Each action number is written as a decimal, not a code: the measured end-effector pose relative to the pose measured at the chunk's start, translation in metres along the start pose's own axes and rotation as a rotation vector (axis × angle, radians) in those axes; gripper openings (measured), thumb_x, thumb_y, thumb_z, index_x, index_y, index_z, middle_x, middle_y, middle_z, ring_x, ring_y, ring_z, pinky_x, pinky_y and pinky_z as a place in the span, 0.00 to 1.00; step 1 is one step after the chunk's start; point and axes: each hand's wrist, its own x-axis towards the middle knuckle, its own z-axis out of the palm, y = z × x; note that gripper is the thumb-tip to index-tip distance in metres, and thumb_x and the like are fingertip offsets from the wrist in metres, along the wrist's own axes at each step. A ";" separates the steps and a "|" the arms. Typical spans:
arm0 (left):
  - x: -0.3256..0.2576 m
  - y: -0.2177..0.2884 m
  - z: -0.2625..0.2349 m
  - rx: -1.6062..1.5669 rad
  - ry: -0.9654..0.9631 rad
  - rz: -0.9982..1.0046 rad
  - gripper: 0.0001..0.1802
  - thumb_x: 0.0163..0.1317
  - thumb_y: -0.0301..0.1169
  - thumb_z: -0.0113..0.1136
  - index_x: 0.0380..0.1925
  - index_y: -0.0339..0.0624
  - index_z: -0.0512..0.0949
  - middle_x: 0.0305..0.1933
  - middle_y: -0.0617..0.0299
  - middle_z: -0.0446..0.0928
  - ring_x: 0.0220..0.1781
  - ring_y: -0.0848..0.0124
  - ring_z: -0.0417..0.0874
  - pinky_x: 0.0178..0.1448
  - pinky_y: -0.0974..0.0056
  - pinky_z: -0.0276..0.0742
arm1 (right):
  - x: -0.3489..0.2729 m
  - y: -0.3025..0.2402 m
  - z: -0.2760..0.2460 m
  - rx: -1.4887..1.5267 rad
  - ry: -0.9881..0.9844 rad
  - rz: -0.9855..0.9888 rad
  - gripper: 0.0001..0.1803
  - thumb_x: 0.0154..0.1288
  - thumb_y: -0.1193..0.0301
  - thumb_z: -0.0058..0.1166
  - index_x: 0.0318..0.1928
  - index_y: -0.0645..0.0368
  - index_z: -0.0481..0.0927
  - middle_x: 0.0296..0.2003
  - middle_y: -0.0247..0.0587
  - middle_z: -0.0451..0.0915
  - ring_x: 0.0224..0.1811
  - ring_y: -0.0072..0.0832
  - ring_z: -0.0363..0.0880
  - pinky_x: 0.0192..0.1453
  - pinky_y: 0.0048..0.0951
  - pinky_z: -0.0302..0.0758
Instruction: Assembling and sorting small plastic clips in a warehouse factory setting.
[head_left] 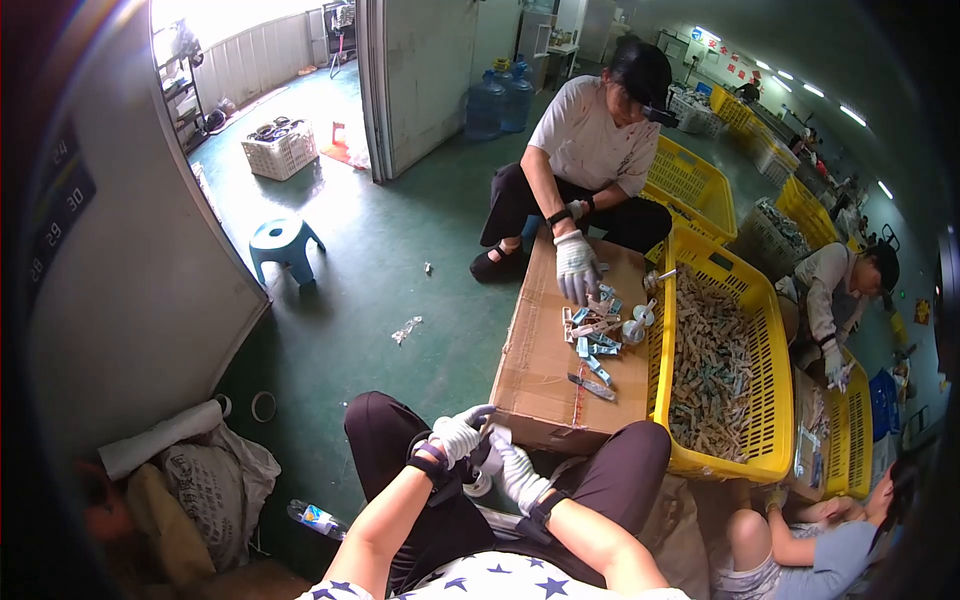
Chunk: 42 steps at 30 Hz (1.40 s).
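My left hand [458, 436] and my right hand [520, 474], both in white knit gloves with dark wristbands, meet over my lap at the near edge of a cardboard box [533, 355]. The fingers of both hands are closed around something small and pale, too little to make out. On the box lies a pile of blue and white plastic pieces [590, 328], with clear round knobs [634, 330] beside it. Nearer to me is a dark, flat knife-like tool [592, 387]. Across the box, a co-worker's gloved hand [577, 265] reaches to the pile.
A yellow crate [779, 400] full of small plastic pieces [710, 360] stands against the box's right side. Other people sit further right beside more crates. Left are a blue stool [287, 248], a plastic bottle [318, 519] and sacks [215, 490]. Litter [407, 330] lies on the green floor.
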 end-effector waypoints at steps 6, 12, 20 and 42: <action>-0.011 0.017 0.002 0.059 -0.048 0.130 0.32 0.52 0.12 0.49 0.58 0.49 0.74 0.41 0.69 0.76 0.37 0.76 0.72 0.40 0.73 0.71 | -0.012 0.032 -0.017 0.124 -0.009 0.074 0.22 0.71 0.55 0.48 0.55 0.58 0.74 0.52 0.35 0.77 0.54 0.25 0.73 0.62 0.27 0.69; -0.058 0.110 -0.001 0.141 -0.320 -0.023 0.26 0.59 0.15 0.38 0.58 0.29 0.71 0.48 0.48 0.79 0.45 0.61 0.81 0.48 0.67 0.76 | -0.009 0.028 -0.023 -0.065 0.056 0.107 0.23 0.72 0.56 0.46 0.57 0.61 0.73 0.52 0.39 0.77 0.52 0.26 0.75 0.59 0.27 0.71; -0.030 0.080 0.000 0.104 -0.633 -0.056 0.34 0.55 0.25 0.31 0.66 0.25 0.58 0.56 0.41 0.72 0.53 0.57 0.76 0.56 0.66 0.71 | -0.002 0.032 -0.042 0.031 0.016 0.180 0.19 0.72 0.62 0.48 0.56 0.62 0.74 0.50 0.38 0.78 0.50 0.27 0.76 0.58 0.26 0.71; 0.002 0.004 0.034 0.115 -0.240 0.048 0.22 0.51 0.09 0.49 0.40 0.41 0.85 0.38 0.61 0.84 0.34 0.74 0.82 0.41 0.73 0.77 | -0.028 0.014 -0.051 0.076 -0.082 0.077 0.16 0.69 0.63 0.53 0.52 0.58 0.77 0.46 0.33 0.79 0.48 0.24 0.76 0.55 0.29 0.73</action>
